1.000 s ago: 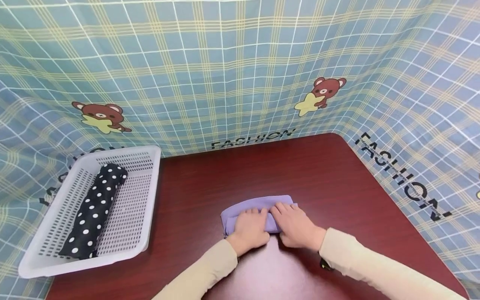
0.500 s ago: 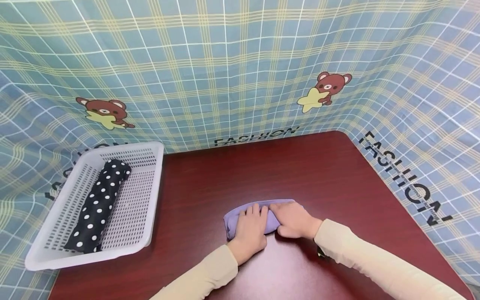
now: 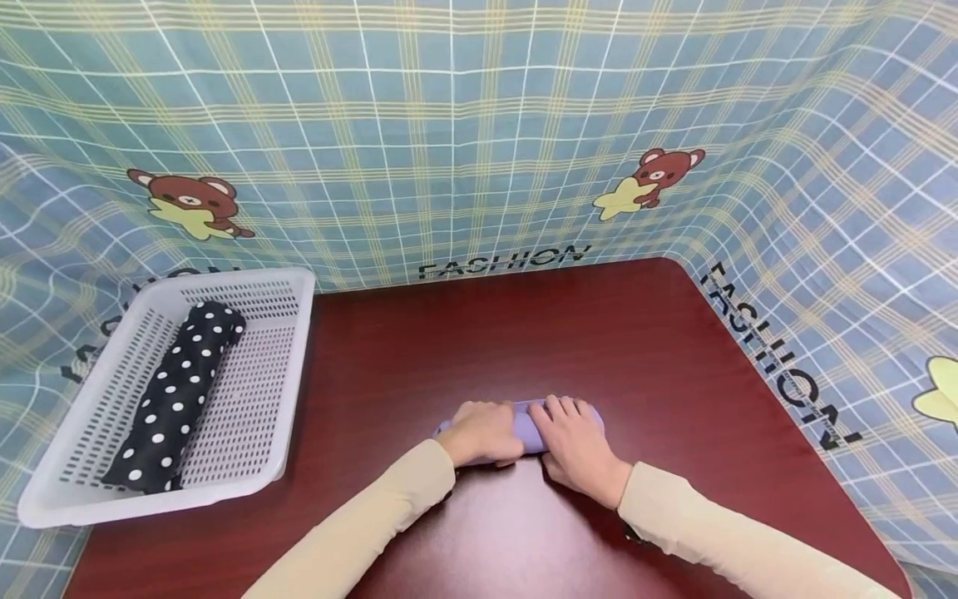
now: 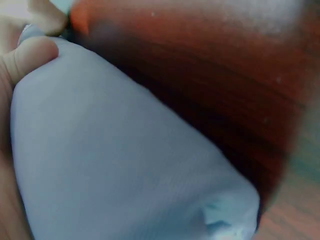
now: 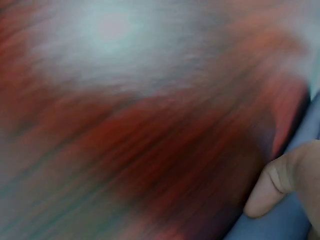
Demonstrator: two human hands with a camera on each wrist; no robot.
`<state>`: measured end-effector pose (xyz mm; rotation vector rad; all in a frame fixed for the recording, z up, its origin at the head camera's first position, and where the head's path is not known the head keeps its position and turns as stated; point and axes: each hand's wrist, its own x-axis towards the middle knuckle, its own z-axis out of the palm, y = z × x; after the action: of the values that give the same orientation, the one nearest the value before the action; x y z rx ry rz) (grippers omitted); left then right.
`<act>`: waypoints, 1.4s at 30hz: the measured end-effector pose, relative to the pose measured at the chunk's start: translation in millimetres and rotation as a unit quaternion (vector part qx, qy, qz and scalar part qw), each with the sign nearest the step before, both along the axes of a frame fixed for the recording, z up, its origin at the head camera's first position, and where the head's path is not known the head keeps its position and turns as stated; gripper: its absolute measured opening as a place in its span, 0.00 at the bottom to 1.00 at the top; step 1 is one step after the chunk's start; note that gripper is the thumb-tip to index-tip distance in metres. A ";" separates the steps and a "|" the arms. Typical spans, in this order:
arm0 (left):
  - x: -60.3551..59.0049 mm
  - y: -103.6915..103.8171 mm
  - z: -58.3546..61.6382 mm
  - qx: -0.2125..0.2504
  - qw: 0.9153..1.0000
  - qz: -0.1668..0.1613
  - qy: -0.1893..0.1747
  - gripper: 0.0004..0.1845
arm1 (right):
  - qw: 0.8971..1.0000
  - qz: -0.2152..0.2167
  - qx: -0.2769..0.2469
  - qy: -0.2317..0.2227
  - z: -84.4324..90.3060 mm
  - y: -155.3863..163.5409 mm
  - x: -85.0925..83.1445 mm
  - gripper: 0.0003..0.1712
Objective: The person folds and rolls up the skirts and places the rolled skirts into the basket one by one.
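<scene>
On the table lies a purple cloth [image 3: 527, 428] rolled into a short, thick bundle. My left hand [image 3: 482, 431] grips its left half from above, with the thumb along the near side. My right hand [image 3: 575, 441] holds the right half, its fingers reaching over the top. In the left wrist view the rolled cloth [image 4: 110, 140] looks smooth and rounded, with an open fold at its end and a thumb [image 4: 37, 55] on its far part. The right wrist view shows the right thumb [image 5: 265, 195] pressed against the roll's near side; the other fingers are largely hidden there.
A white plastic basket [image 3: 305, 333] stands at the left side of the dark red table [image 3: 464, 333]. Inside it lies a rolled black cloth with white dots [image 3: 175, 395]. A blue checked curtain [image 3: 419, 150] with bear prints hangs behind and along the sides.
The purple cloth has gone from a flatter folded piece to a narrower, rounder roll. My left hand has turned across its left half, and the right hand's fingers now reach over its top.
</scene>
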<state>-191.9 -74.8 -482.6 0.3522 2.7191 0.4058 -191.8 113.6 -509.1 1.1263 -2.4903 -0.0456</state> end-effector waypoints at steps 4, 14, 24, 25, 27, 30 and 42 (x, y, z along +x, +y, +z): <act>5.2 0.0 -0.2 0.005 0.999 0.022 0.023 0.27 | 0.996 -0.010 0.029 -0.085 5.8 -7.8 -13.9 0.30; 28.8 2.0 -9.8 -0.131 0.961 0.010 0.245 0.32 | 0.929 -0.059 0.036 -0.362 29.6 -9.0 -50.4 0.13; 14.7 -11.3 -7.1 -0.107 0.984 -0.004 0.144 0.23 | 0.997 0.023 0.070 0.022 12.5 -5.1 -11.2 0.38; 14.3 -12.7 -6.3 -0.099 0.986 0.001 0.134 0.23 | 0.997 0.028 0.070 0.034 11.2 -5.5 -11.0 0.36; 16.1 -14.8 -4.8 -0.084 0.988 0.010 0.130 0.24 | 0.997 0.037 0.069 0.021 10.6 -7.4 -15.3 0.33; 27.5 -16.2 -8.0 -0.081 0.980 0.014 0.182 0.31 | 0.994 0.043 0.071 -0.070 13.7 -10.6 -29.4 0.28; 57.2 -17.5 -17.3 -0.176 0.925 -0.038 0.334 0.38 | 0.940 0.067 0.105 -0.317 45.8 -10.8 -49.7 0.25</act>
<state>-134.7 -92.2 -499.9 0.5737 3.3292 -0.2895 -241.4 102.8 -463.4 1.6031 -3.0071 0.1125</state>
